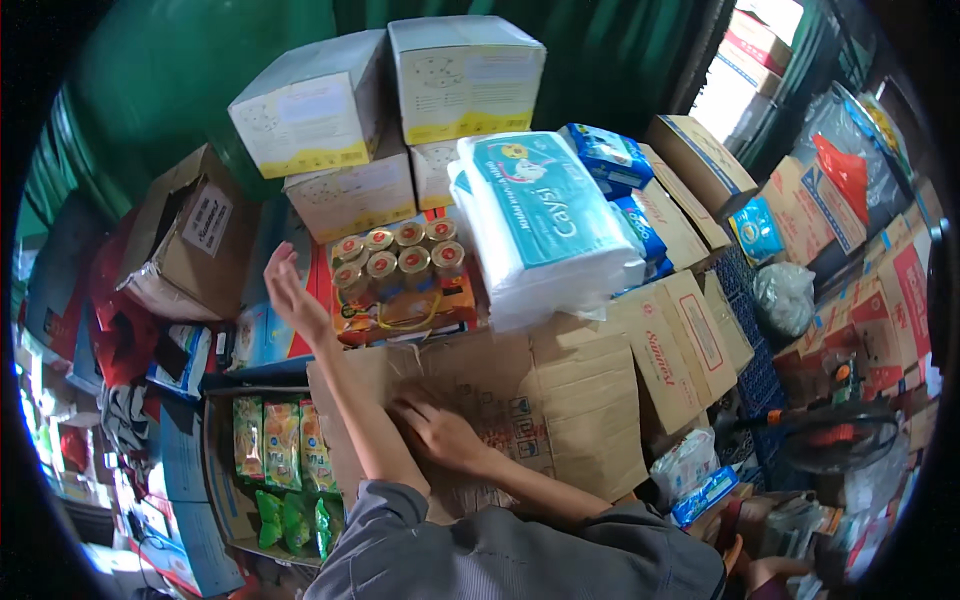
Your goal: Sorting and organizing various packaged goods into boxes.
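Observation:
A brown cardboard sheet or box top (590, 400), creased and printed with dark handling marks, lies just in front of me. My right hand (440, 432) rests on it, fingers bent slightly and touching the surface, with nothing seen in them. My left hand (290, 290) is raised to the left of a red and orange pack of gold-lidded jars (402, 265). Its fingers are extended and hold nothing. Right of the jars sits a white and teal plastic-wrapped pack (540, 220).
White and yellow cartons (465, 80) are stacked at the back against a green curtain (180, 80). A worn brown box (200, 240) stands left. An open box (225, 490) holds green and orange packets. Cartons (680, 345) and a black fan (840, 435) are on the right.

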